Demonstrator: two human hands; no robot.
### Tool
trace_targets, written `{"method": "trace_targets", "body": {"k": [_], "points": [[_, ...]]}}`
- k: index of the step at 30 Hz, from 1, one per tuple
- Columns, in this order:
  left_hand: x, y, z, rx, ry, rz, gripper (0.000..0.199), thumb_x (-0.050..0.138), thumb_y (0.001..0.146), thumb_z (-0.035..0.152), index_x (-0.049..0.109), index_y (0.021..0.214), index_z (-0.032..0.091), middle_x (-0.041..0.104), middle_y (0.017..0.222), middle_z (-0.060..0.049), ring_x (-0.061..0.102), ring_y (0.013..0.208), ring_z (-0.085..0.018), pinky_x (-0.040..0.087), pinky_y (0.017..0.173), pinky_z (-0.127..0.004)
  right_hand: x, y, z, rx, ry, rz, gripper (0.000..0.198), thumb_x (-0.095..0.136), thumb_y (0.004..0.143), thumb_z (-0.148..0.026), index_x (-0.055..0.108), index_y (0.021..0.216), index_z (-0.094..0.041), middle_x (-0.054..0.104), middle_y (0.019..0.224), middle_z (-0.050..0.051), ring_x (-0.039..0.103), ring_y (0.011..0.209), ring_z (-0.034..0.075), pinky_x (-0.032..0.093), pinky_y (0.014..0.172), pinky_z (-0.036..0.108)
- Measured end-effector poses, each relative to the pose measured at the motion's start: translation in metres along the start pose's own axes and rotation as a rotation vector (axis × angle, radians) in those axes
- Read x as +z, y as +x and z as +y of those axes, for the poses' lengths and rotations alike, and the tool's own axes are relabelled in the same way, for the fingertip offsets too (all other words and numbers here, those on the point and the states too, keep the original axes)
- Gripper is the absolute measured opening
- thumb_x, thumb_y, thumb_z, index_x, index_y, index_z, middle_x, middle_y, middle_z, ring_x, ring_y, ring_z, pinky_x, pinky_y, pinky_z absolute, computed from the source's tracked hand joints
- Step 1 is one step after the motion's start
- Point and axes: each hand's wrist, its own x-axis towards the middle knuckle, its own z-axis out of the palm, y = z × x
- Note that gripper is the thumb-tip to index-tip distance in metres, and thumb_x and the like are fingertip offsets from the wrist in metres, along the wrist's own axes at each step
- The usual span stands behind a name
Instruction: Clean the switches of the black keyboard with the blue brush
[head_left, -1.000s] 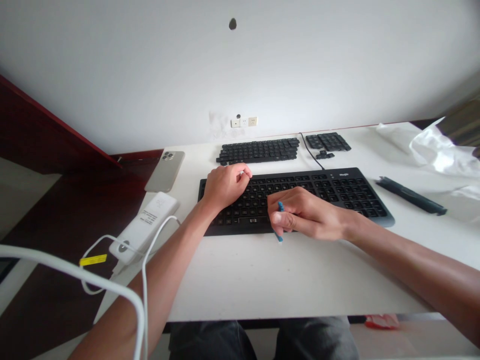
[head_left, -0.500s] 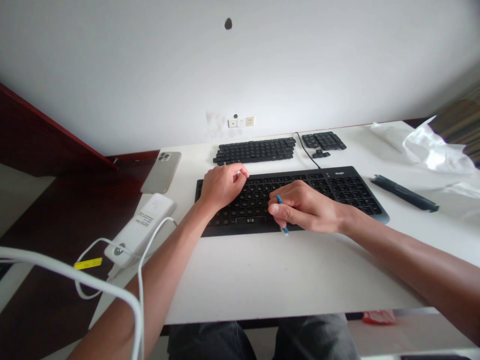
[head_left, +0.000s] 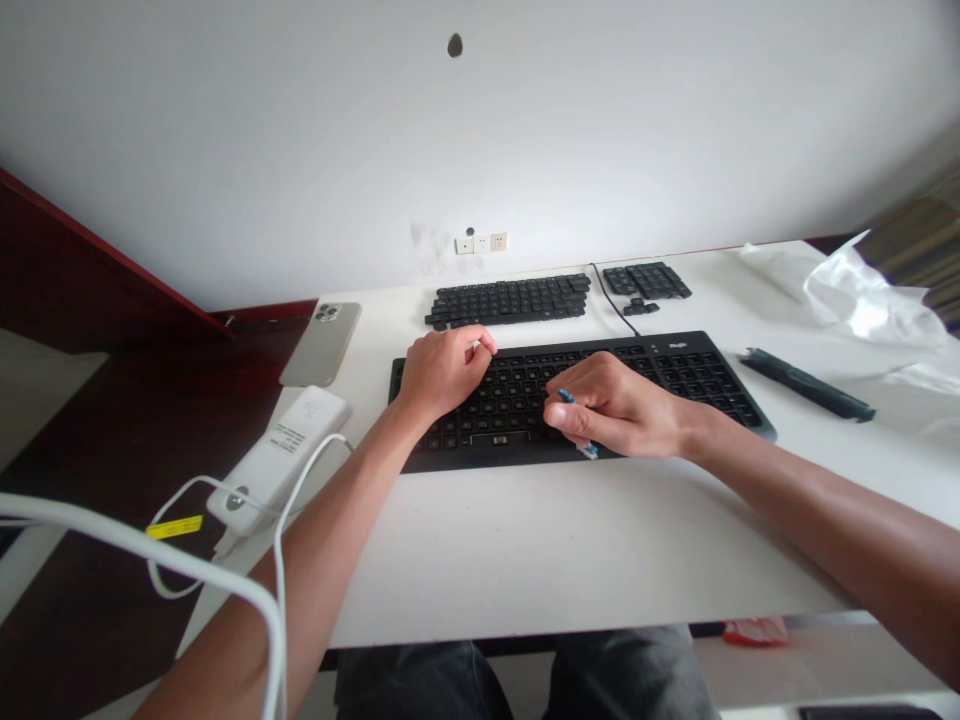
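A black keyboard (head_left: 517, 464) lies across the middle of the white table, its keycaps off and the bare key sockets showing. My left hand (head_left: 444, 375) rests on its upper left part, fingers loosely curled, with nothing visible in them. Over the lower middle of the keyboard, my right hand (head_left: 615, 405) pinches a thin blue stick (head_left: 589, 451) with a whitish lower end; whether it is a small brush I cannot make out. The stick leans down to the right, its middle hidden by my thumb and fingers.
Behind the keyboard lie removed black keycaps (head_left: 510, 300) and a smaller keycap group (head_left: 646, 280). A black strip (head_left: 808, 384) and clear plastic wrapping (head_left: 874, 300) are to the right. To the left are a phone (head_left: 322, 345), a white power strip (head_left: 279, 460) and a white cable (head_left: 150, 545).
My right hand has shifted slightly right and the blue stick has tilted, its lower end swinging right. My left hand stays in place on the keyboard.
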Motion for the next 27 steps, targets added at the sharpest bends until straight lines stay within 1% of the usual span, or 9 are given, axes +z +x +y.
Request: {"method": "trace_targets", "body": {"k": [4,8,11,13,17,19,21,25,27], "points": [[0.0003,0.0002,0.0,0.004,0.003,-0.001,0.03,0.054,0.094,0.027,0.084,0.094,0.029,0.072,0.067,0.001,0.06,0.063,-0.02,0.034,0.066,-0.033,-0.0031,-0.0008,0.0005,-0.013,-0.013,0.043,0.058,0.049,0.116,-0.052,0.071,0.076,-0.016,0.07,0.071,0.004,0.06,0.064,0.012,0.044,0.063,0.025],[0.0008,0.0003,-0.0008,0.006,0.005,-0.002,0.03,0.054,0.094,0.026,0.084,0.094,0.029,0.071,0.066,0.001,0.059,0.062,-0.019,0.034,0.066,-0.033,-0.0046,-0.0024,0.0021,0.033,-0.089,0.091,0.067,0.047,0.116,-0.054,0.057,0.06,-0.018,0.058,0.058,0.001,0.049,0.052,0.01,0.038,0.056,0.026],[0.0009,0.0003,-0.0013,0.007,0.009,-0.001,0.029,0.054,0.094,0.025,0.083,0.093,0.029,0.071,0.065,0.002,0.058,0.061,-0.019,0.035,0.066,-0.033,-0.0047,-0.0029,0.0029,0.003,-0.11,0.164,0.065,0.049,0.115,-0.055,0.062,0.064,-0.018,0.061,0.062,0.002,0.052,0.056,0.01,0.04,0.059,0.026],[0.001,0.0004,-0.0015,0.009,0.009,-0.002,0.029,0.055,0.094,0.026,0.084,0.094,0.029,0.071,0.066,0.002,0.058,0.062,-0.019,0.035,0.067,-0.033,-0.0042,-0.003,0.0034,-0.004,-0.1,0.15,0.063,0.048,0.116,-0.055,0.066,0.069,-0.017,0.065,0.066,0.004,0.056,0.059,0.011,0.043,0.061,0.025],[0.0014,0.0006,-0.0023,0.007,0.006,-0.003,0.028,0.055,0.094,0.026,0.083,0.094,0.03,0.07,0.066,0.002,0.057,0.061,-0.019,0.035,0.067,-0.033,-0.0025,-0.0032,0.0035,0.027,-0.108,0.158,0.071,0.046,0.116,-0.055,0.052,0.056,-0.018,0.053,0.056,0.0,0.044,0.05,0.008,0.035,0.054,0.025],[0.0017,0.0007,-0.0024,0.005,0.006,-0.001,0.028,0.055,0.094,0.026,0.083,0.093,0.03,0.07,0.065,0.002,0.057,0.06,-0.019,0.034,0.066,-0.033,-0.0018,-0.003,0.0031,0.003,-0.107,0.187,0.068,0.047,0.116,-0.056,0.057,0.06,-0.018,0.056,0.059,0.001,0.048,0.054,0.009,0.038,0.057,0.026],[0.0017,0.0006,-0.0023,0.008,0.005,0.001,0.028,0.055,0.093,0.026,0.083,0.093,0.03,0.071,0.065,0.002,0.057,0.061,-0.019,0.034,0.066,-0.033,-0.0009,-0.0027,0.0029,-0.011,-0.091,0.167,0.064,0.047,0.116,-0.056,0.062,0.067,-0.017,0.062,0.065,0.002,0.054,0.059,0.01,0.041,0.061,0.026],[0.0011,0.0005,-0.0013,0.005,0.008,0.002,0.028,0.055,0.093,0.027,0.083,0.094,0.029,0.071,0.066,0.002,0.058,0.062,-0.019,0.034,0.066,-0.033,0.0018,-0.0014,0.0011,0.009,-0.053,0.165,0.068,0.041,0.118,-0.055,0.055,0.061,-0.019,0.056,0.06,0.001,0.048,0.054,0.01,0.038,0.059,0.027],[0.0009,0.0006,-0.0012,0.006,0.013,0.0,0.029,0.055,0.094,0.027,0.083,0.094,0.03,0.071,0.067,0.002,0.058,0.062,-0.019,0.033,0.066,-0.033,0.0029,-0.0002,-0.001,-0.036,-0.051,0.191,0.065,0.039,0.118,-0.055,0.063,0.07,-0.018,0.062,0.067,0.003,0.054,0.062,0.013,0.042,0.065,0.028]]}}
